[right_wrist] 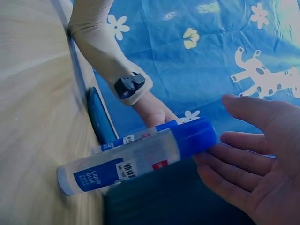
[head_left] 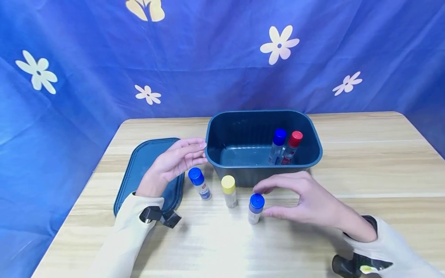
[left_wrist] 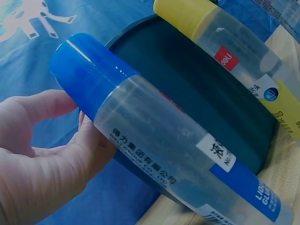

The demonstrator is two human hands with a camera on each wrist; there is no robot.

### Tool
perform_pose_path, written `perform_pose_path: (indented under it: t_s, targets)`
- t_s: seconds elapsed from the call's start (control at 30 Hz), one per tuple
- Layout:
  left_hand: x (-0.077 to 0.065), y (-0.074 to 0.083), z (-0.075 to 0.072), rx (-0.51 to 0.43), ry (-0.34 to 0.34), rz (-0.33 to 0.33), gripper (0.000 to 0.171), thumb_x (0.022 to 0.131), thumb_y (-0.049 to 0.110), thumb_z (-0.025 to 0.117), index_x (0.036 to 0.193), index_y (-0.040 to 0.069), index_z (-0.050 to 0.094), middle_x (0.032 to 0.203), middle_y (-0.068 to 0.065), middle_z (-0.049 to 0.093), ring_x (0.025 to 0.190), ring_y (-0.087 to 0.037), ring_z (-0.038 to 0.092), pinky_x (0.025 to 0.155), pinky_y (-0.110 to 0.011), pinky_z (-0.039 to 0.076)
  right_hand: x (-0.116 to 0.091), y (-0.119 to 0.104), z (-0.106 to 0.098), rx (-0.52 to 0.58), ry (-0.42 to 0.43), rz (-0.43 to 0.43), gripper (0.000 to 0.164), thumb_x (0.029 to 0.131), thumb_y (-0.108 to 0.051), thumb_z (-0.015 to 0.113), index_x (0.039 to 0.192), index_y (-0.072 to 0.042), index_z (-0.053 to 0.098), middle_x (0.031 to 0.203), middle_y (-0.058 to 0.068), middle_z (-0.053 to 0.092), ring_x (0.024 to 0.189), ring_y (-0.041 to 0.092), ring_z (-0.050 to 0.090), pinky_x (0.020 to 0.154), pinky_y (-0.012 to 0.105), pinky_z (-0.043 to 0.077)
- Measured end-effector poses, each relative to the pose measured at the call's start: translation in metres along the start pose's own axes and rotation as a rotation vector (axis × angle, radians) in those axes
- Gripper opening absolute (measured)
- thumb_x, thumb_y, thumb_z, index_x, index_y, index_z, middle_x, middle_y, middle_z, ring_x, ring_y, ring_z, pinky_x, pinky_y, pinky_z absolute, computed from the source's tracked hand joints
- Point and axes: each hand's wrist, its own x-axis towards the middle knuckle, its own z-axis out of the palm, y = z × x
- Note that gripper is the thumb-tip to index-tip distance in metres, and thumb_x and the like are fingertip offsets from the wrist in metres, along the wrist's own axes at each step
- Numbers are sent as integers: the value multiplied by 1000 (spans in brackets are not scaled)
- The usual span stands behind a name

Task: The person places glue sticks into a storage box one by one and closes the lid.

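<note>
My left hand [head_left: 180,158] touches the left end of the dark teal bin [head_left: 264,177] with its fingertips. Thumb and fingers of my right hand [head_left: 295,197] are spread near the blue cap of a liquid glue bottle [head_left: 255,210]; in the right wrist view the thumb stands apart from that cap. To its left, a yellow-capped glue bottle [head_left: 230,193] and another blue-capped glue bottle [head_left: 200,185] stand upright. Inside the bin are a blue-capped bottle [head_left: 277,144] and a red-capped bottle [head_left: 292,146]. In the left wrist view a blue-capped bottle [left_wrist: 154,126] hides the left fingertips.
Flat on the wooden table [head_left: 375,162], left of the bin, lies a teal lid [head_left: 147,158], partly under my left hand. A blue curtain [head_left: 215,58] with pale flowers hangs behind the table's back edge.
</note>
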Motion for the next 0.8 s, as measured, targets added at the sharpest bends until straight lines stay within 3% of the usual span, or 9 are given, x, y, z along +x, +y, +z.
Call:
perform_pose_path:
  t_s: [0.17,0.37,0.8]
  targets:
    - [0,-3,1,9,14,1,19,100,-1,45,99,2,64,87,-5,66,80,-14,66,82,-27,57,-2,4,7,-41,-34,-2,43,79,-19,82,118,-15,66,112,-5,68,104,9,64,89,24,53]
    - [3,-3,1,-13,9,0,22,100,-4,43,101,2,64,89,-8,67,81,-15,66,83,-28,57,-3,10,13,-83,-15,-25,43,78,-13,82,118,-13,66,109,-2,70,100,10,65,87,25,54]
    - [2,0,0,-18,0,7,19,100,-1,46,101,1,65,90,-8,68,82,-17,66,84,-29,57,-2,14,10,-80,-10,-14,36,79,-11,80,112,-12,68,105,-6,70,96,7,66,83,24,55]
